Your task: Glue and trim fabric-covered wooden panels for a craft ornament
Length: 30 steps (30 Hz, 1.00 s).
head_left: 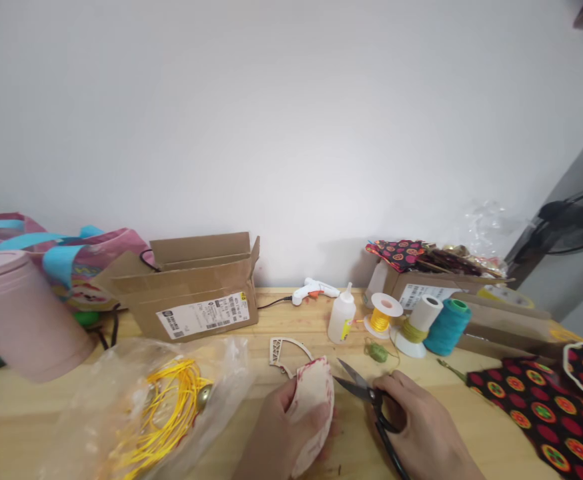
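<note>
My left hand point(284, 430) is wrapped round a curved cream fabric piece point(319, 390) with red marks along its edge. My right hand point(416, 427) holds black-handled scissors point(366, 393), whose blades are spread and point left at the fabric's right edge, with a small gap between. Behind the fabric, a thin curved wooden frame point(276, 352) with a cut-out pattern lies on the wooden table point(251, 393). A small bundle of green thread point(377, 351) sits beyond the scissors.
A clear bag with yellow cord point(171, 413) lies at left, before an open cardboard box point(196, 293). Behind my hands stand a glue bottle point(341, 317), a glue gun point(314, 290) and several thread spools point(449, 327). Patterned dark fabric point(546, 407) covers the right.
</note>
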Motion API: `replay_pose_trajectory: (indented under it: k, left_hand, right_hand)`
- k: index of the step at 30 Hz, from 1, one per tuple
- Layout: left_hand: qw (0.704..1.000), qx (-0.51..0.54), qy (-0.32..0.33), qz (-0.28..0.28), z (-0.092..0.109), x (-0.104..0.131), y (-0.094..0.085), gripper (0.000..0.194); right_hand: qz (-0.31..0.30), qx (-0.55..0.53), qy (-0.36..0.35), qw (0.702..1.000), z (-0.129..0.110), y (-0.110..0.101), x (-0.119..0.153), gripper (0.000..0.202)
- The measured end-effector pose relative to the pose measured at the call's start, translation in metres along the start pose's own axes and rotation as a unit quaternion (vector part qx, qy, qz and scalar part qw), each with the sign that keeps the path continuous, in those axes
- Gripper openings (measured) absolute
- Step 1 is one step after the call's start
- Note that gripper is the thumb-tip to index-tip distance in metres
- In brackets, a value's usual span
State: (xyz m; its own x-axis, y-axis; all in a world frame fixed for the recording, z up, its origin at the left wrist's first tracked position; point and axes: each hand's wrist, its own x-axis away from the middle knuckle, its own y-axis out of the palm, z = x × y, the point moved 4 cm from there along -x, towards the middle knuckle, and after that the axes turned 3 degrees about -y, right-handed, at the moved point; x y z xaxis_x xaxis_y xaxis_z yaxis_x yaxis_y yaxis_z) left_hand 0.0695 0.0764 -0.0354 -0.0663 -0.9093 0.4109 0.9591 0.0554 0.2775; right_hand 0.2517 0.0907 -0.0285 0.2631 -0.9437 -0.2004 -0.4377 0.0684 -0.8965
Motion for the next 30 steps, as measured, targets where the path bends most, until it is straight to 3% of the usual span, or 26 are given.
replay_pose_trajectory:
  k: [6, 12, 16, 21, 30]
  left_hand:
    - [0.997, -0.066, 0.034, -0.025, 0.001, -0.007, -0.004, 0.031]
    - [0.995, -0.043, 0.085, -0.017, 0.006, -0.007, -0.009, 0.032]
    - [0.995, -0.05, 0.081, 0.006, 0.007, -0.006, -0.011, 0.03]
    - [0.994, -0.052, 0.087, -0.031, 0.008, -0.004, -0.005, 0.027]
    - [0.998, 0.014, 0.061, -0.026, 0.007, -0.005, -0.006, 0.028]
  right_hand:
    - [-0.007, 0.004, -0.01, 1.0, -0.002, 0.001, 0.001, 0.02]
    - [0.004, -0.002, 0.008, 1.0, 0.002, 0.001, 0.001, 0.024]
    - [-0.011, -0.007, 0.004, 1.0, -0.003, 0.0, 0.0, 0.023]
    - [-0.035, 0.003, 0.008, 0.999, -0.01, 0.0, 0.0, 0.027]
    - [-0.036, -0.007, 0.006, 0.999, -0.011, -0.001, 0.0, 0.03]
